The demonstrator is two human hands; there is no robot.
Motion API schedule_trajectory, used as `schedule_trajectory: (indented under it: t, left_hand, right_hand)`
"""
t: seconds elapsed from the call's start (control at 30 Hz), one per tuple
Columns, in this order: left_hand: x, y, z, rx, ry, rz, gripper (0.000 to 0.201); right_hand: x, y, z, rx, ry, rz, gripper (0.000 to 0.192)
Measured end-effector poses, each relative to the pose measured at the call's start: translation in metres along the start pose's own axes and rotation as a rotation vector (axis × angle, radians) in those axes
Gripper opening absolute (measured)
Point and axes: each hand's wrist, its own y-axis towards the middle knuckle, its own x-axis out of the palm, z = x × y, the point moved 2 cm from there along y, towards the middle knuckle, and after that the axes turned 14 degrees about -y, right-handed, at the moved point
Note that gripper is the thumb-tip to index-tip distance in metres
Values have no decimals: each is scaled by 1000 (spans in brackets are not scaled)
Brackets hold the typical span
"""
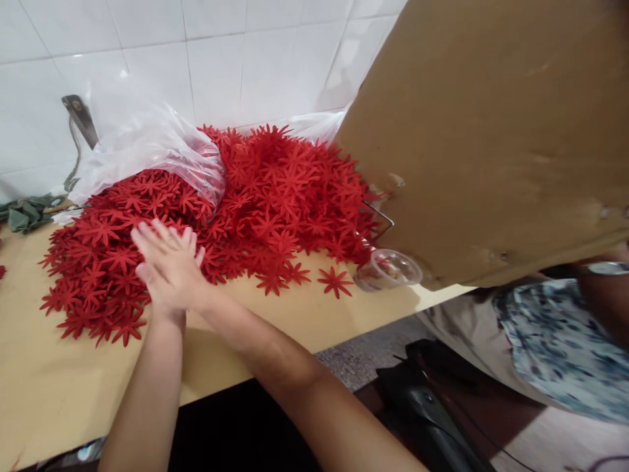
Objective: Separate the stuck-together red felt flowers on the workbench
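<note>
My right hand point(177, 267) lies across my left hand point(161, 295), the two meeting with fingers stretched out and blurred by motion. Much of my left hand is covered by the right. I see nothing held in either one. Just behind and around them spreads a big heap of red flower-shaped cutouts point(275, 190) with narrow pointed petals. On the heap's left part lies a translucent plastic bag point(142, 147), with more red cutouts showing under its edge. A single red cutout point(335, 282) rests apart on the tabletop.
A clear plastic cup point(388, 270) stands at the heap's right end, beside a large brown board point(491, 144). Dark green cloth point(27, 213) and a dark handle point(81, 121) are at the left. Someone in patterned clothing point(560, 347) sits beyond the yellowish table's point(295, 321) edge.
</note>
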Motion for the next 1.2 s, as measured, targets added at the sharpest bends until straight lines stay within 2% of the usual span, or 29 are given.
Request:
schedule_trajectory:
  t: [0.1,0.17,0.23,0.33,0.43,0.5,0.57,0.67,0.73,0.83,0.93,1.03,1.2]
  left_hand:
    - [9,-2,-11,-48,-80,-8,53]
    - [11,0,-14,-28,-85,-1,53]
    - [9,4,-12,14,-97,-33,49]
    - [0,7,-6,93,-113,-91,41]
    - [-10,11,-5,176,-114,-117,42]
    - [-16,15,-5,230,-120,-106,42]
    - [-22,21,-3,243,-116,-11,36]
    - [-31,26,6,207,-78,255,22]
    - [-33,26,13,224,-63,359,21]
    - [-29,24,15,234,-53,353,26]
    - [-25,22,10,187,-51,342,29]
    - [-25,21,6,134,-104,350,37]
    - [-29,21,5,83,-170,319,48]
  right_hand:
    - [3,7,30,248,-6,68,55]
    - [7,8,43,326,-25,81,55]
    - [11,6,42,294,-49,67,53]
    - [12,2,25,193,-79,20,55]
    - [10,-1,10,143,-94,-20,63]
    - [9,-2,9,122,-102,-34,65]
    - [6,-2,18,49,-90,-60,58]
    - [-2,-1,49,-50,-82,-89,42]
    - [-9,-1,79,40,-165,-65,39]
    - [-11,0,113,67,-378,-220,40]
    - [-4,0,125,-53,-596,-392,44]
    - [3,3,126,-139,-712,-413,39]
    - [5,14,131,-118,-716,-394,31]
